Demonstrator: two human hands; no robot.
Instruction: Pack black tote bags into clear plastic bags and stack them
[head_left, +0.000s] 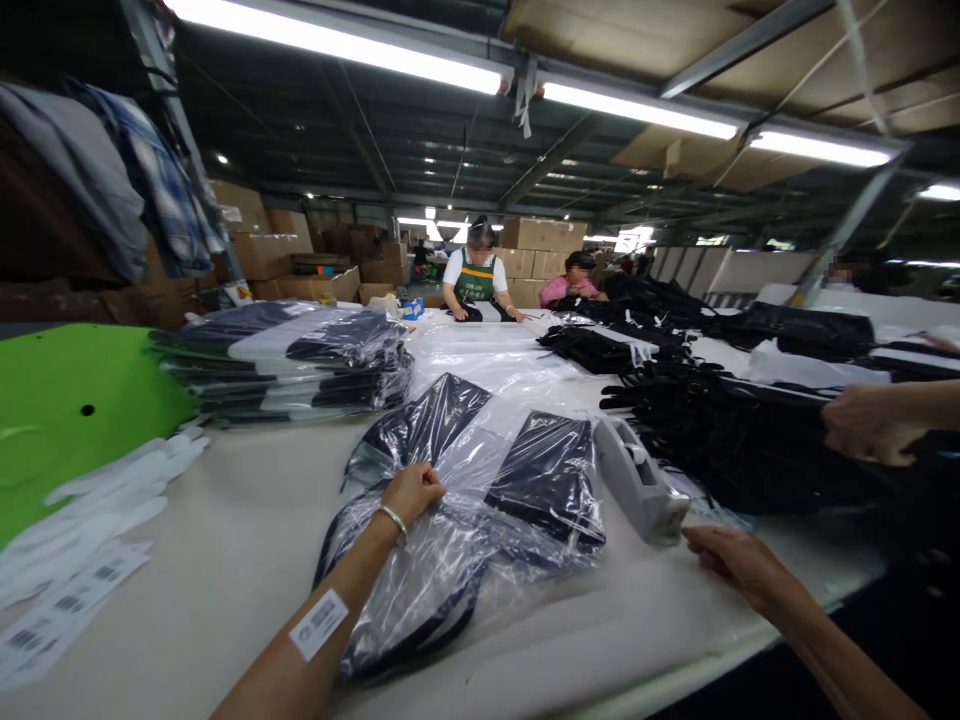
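A clear plastic bag (450, 540) with a folded dark garment (551, 470) and a pale middle panel in it lies on the table before me. My left hand (412, 490) pinches the film near the bag's centre; a sticker with printed marks (319, 624) is on that forearm. To the right of the bag stands a grey tape dispenser (637, 485). At its front end is my right hand (731, 560), fingers curled and pressed together. Whatever those fingers hold, perhaps a strip of clear tape, is too fine to make out.
Bagged garments (289, 360) are stacked at the left back, near barcode label sheets (71, 610) and a green panel (90, 400). Black garments (750, 430) pile up at right. A co-worker's fist (870, 425) is close on the right; another person (480, 280) works across the table.
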